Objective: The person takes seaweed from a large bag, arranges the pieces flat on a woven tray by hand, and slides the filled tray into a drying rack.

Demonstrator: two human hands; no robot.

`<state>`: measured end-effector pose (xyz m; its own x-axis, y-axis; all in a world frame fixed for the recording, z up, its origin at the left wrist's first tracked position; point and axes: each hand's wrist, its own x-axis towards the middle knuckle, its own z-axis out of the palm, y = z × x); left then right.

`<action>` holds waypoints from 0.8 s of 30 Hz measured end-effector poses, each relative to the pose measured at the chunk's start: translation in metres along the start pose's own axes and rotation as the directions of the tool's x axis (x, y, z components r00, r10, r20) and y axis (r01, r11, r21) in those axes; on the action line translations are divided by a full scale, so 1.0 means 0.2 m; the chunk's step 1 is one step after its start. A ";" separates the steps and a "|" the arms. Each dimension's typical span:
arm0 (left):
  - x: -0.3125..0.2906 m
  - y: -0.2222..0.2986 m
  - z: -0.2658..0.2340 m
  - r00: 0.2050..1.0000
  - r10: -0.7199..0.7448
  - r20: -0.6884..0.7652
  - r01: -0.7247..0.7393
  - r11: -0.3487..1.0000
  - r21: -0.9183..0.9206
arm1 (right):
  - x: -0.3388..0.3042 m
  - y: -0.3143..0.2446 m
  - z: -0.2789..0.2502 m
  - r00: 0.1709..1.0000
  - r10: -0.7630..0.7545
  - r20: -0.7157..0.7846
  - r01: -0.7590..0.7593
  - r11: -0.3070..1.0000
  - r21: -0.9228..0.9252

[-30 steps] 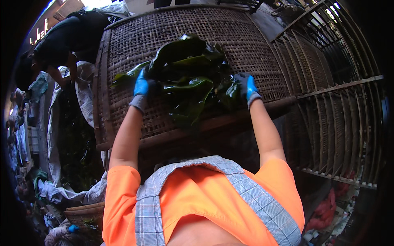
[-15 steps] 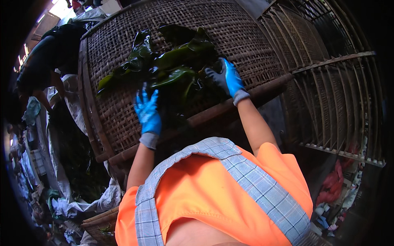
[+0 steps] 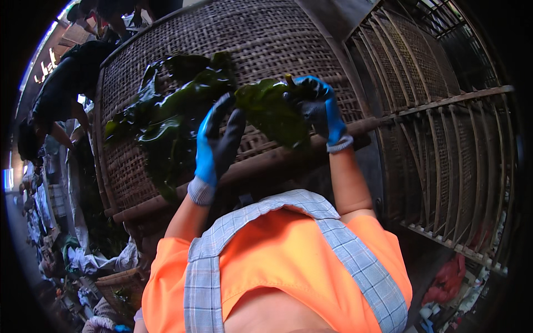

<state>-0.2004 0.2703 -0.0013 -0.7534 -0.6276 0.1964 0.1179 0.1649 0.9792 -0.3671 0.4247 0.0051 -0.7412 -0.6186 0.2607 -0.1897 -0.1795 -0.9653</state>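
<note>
A large wet dark-green leaf (image 3: pixel 270 110) hangs from my right hand (image 3: pixel 325 108), which wears a blue and grey glove. Its fingers close on the leaf near a yellowish-brown stem end. My left hand (image 3: pixel 217 139), gloved alike, is open beside the leaf's left edge, fingers pointing up and thumb side apart; whether it touches the leaf is unclear. Left of it, a pile of similar glossy leaves (image 3: pixel 172 114) lies on a woven bamboo tray (image 3: pixel 266 33), some drooping toward the near rim.
Slatted bamboo racks (image 3: pixel 438 122) stand at the right. Along the left, a person in dark clothes (image 3: pixel 72 83) bends beside the tray, near whitish sheeting (image 3: pixel 78 205) around dark greenery. More people (image 3: pixel 111 11) are at the far left. A red bundle (image 3: pixel 447 280) lies lower right.
My right hand has lifted one leaf off the pile, toward me. The left hand has turned palm inward beside it. In view, tray and pile have shifted left.
</note>
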 end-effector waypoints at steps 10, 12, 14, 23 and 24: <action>0.17 -0.12 0.55 0.827 -0.043 0.561 0.480 0.574 -0.663 | -0.01 -0.19 -0.40 0.630 -0.465 0.622 0.771 0.280 -0.572; 0.18 -0.12 0.59 0.759 -0.160 0.632 0.650 0.251 -0.717 | -0.09 -0.14 -0.43 0.699 -0.347 0.625 0.715 0.313 -0.625; 0.18 -0.13 0.59 0.854 -0.169 0.492 0.450 0.713 -0.537 | -0.13 -0.07 -0.50 0.854 -0.303 0.424 0.491 0.738 -0.462; 0.15 -0.02 0.75 0.836 -0.470 0.282 0.531 0.568 -0.629 | -0.08 0.18 -0.65 0.997 0.006 0.082 0.003 0.994 -0.109; 0.15 -0.03 0.77 0.855 -0.426 0.296 0.509 0.579 -0.637 | -0.06 0.17 -0.64 0.972 0.231 -0.048 -0.213 0.947 0.242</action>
<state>-0.3228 0.3676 -0.0081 -0.8860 -0.3811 -0.2639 0.0966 -0.7086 0.6990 -0.4472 0.5233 -0.0329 -0.7951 -0.6057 0.0301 0.1336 -0.2234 -0.9655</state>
